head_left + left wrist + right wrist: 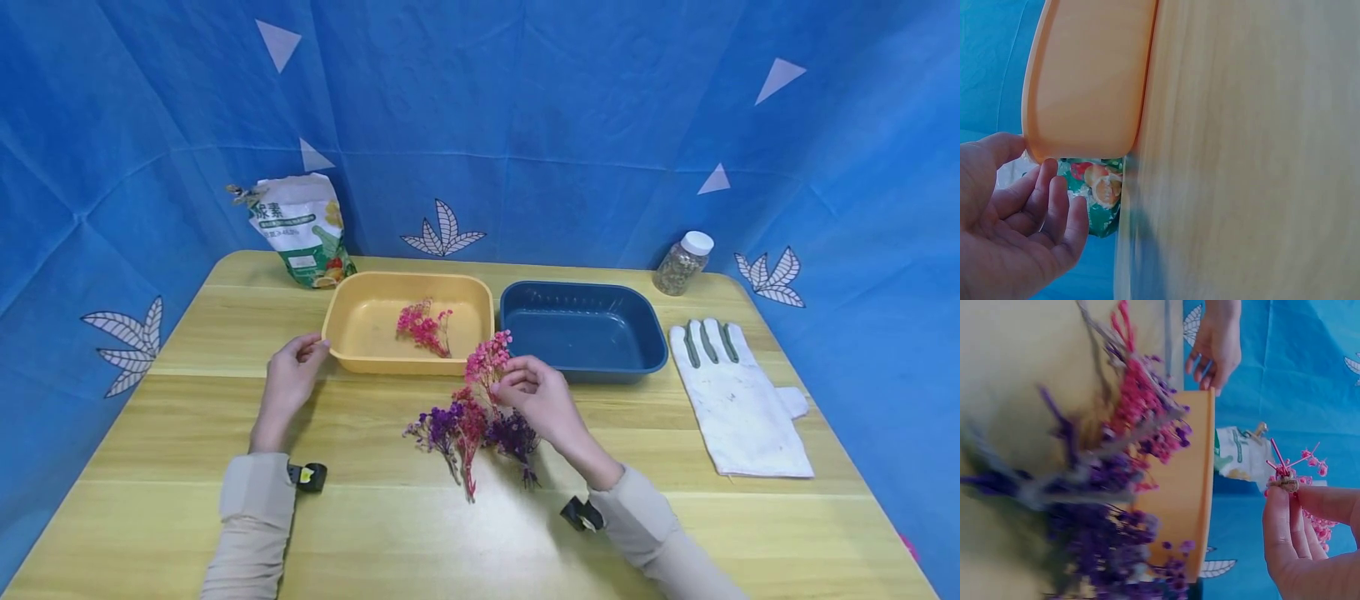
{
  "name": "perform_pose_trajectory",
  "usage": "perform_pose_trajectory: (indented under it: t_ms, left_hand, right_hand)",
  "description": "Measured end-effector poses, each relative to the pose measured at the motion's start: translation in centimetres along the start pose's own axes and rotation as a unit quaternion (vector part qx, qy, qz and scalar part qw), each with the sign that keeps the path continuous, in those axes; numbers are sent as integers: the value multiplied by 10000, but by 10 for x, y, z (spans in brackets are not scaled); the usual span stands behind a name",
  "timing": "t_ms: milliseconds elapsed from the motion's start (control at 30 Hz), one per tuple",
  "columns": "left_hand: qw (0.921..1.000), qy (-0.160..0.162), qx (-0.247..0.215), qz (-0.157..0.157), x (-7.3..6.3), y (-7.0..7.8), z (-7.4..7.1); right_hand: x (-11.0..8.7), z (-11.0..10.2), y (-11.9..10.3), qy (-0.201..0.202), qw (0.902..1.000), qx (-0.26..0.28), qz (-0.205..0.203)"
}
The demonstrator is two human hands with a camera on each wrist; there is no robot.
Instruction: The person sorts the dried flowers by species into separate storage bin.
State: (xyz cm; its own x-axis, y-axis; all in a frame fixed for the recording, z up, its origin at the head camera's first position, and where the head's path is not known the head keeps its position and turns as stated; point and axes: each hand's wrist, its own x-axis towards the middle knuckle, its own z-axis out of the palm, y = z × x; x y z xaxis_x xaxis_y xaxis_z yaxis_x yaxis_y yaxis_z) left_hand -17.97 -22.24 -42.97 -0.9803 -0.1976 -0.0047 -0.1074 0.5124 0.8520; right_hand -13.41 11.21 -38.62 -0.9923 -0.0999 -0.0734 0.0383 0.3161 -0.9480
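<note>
My right hand (542,398) pinches a sprig of pink dried flowers (488,359) between thumb and fingers, and its cut stem ends (1284,481) show in the right wrist view. Below it on the table lie a purple sprig (438,431), a darker pink sprig (470,421) and another purple sprig (513,437). With thumb and fingertips, my left hand (292,379) holds the rim at the near left corner of a yellow plastic basin (397,365). One pink sprig (424,328) rests inside that basin. The left wrist view shows the basin's end wall (1085,81) right at my fingertips.
A dark blue basin (585,372) stands right of the yellow one. Behind on the left leans a white and green bag (303,229). A lidded jar (681,265) stands at the back right, above a white work glove (738,412). Blue cloth (480,100) hangs around the table.
</note>
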Motion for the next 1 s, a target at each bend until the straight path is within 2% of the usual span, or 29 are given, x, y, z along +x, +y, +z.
perform_pose_trajectory:
  t_ms: [233,500,767,1000]
  left_hand:
    - [10000,-5,0,9,1,1,1]
    - [10000,-15,-19,27,1,-2,0]
    - [10000,-25,-15,5,0,-3,0]
    - [10000,2,-6,45,-1,0,0]
  right_hand:
    - [27,1,-18,-171,9998,6,-77]
    - [66,16,-36,-188,9989,-381,178]
    - [98,35,-28,-280,9962,-737,372]
    - [103,39,-24,-472,9938,-846,553]
